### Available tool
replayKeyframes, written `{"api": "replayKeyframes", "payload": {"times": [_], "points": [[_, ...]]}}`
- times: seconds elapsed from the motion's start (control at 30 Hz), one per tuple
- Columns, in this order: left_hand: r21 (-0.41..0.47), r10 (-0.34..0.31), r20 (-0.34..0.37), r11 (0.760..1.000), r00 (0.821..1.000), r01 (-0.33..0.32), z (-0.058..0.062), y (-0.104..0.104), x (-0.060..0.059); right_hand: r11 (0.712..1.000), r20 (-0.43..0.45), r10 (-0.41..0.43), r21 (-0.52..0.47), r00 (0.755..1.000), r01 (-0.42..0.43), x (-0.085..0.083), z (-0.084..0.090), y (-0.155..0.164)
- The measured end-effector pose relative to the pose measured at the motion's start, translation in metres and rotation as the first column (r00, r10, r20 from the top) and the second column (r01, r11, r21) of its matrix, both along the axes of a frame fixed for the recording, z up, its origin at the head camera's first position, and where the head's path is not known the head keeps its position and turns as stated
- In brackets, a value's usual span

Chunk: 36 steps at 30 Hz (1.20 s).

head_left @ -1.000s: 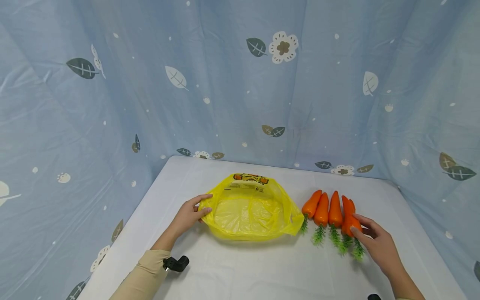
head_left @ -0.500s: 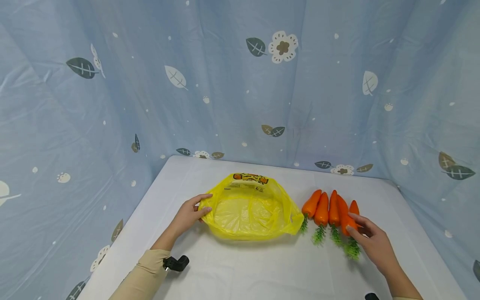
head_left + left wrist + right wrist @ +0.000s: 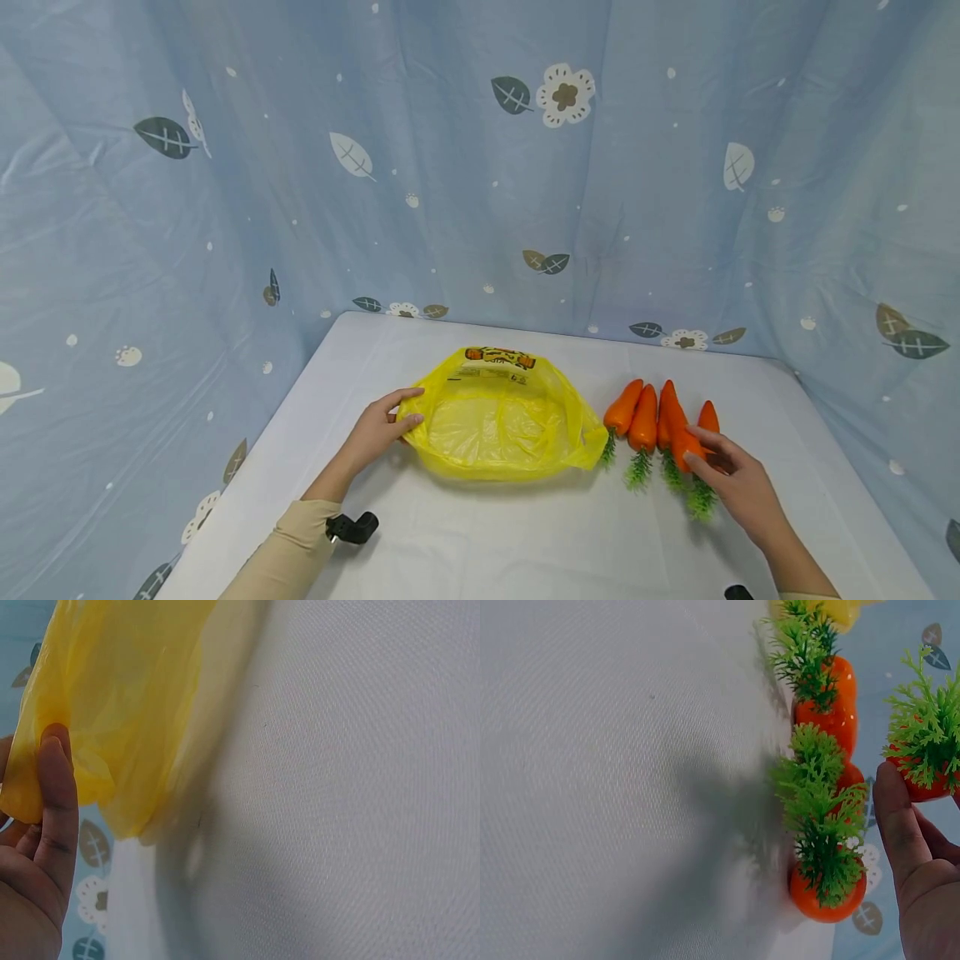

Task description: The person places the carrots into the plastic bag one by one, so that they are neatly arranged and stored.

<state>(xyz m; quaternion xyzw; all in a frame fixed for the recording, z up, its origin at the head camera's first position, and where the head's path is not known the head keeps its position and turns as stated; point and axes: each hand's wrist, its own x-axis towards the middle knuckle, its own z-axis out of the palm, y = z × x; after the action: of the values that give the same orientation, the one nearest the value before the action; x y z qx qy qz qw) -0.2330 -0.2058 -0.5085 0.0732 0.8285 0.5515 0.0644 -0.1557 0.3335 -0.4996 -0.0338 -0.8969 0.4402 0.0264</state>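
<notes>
A yellow plastic bag [image 3: 495,433] lies on the white table with its mouth spread toward me. My left hand [image 3: 378,429] pinches the bag's left rim between thumb and fingers; the left wrist view shows the thumb pressed on the yellow film [image 3: 127,697]. At the right, my right hand [image 3: 738,479] grips an orange carrot [image 3: 682,442] with a green leafy top. In the right wrist view this carrot [image 3: 922,787] is raised above the others. Several more carrots [image 3: 643,421] lie side by side between the bag and my right hand, and one carrot [image 3: 708,415] lies partly behind the fingers.
The white table [image 3: 525,542] ends at a blue curtain [image 3: 450,208] printed with leaves and flowers, behind and on both sides. A black wrist camera [image 3: 352,527] sits on my left wrist above a beige sleeve [image 3: 288,542].
My right hand has lifted a carrot from the row's right end and moved it slightly left, uncovering the carrot beside it. The left hand and bag have stayed in place.
</notes>
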Motion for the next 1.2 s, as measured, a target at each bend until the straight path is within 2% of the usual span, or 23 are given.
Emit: {"api": "replayKeyframes", "payload": {"times": [0.27,0.43,0.67,0.93,1.2], "points": [[0.006,0.003,-0.007,1.000,1.000,-0.003,0.000,0.000,0.001,0.999,-0.028,0.040,-0.016,0.999,-0.041,0.000,0.002,-0.007],[-0.001,-0.008,-0.021,1.000,1.000,0.008,-0.001,0.000,0.002,0.998,-0.011,0.067,-0.018,0.998,-0.067,0.000,0.003,-0.010],[0.011,0.003,0.005,1.000,1.000,-0.003,-0.001,0.001,0.002,0.996,0.012,0.081,-0.028,0.997,-0.081,-0.002,0.004,-0.012],[0.002,0.004,0.002,1.000,1.000,-0.004,-0.001,0.002,0.002,0.991,-0.023,0.116,-0.070,0.993,-0.118,-0.004,0.004,-0.016],[-0.005,0.009,0.009,1.000,1.000,-0.009,-0.002,0.002,0.001,0.986,-0.055,0.148,-0.072,0.987,-0.152,-0.005,0.004,-0.022]]}}
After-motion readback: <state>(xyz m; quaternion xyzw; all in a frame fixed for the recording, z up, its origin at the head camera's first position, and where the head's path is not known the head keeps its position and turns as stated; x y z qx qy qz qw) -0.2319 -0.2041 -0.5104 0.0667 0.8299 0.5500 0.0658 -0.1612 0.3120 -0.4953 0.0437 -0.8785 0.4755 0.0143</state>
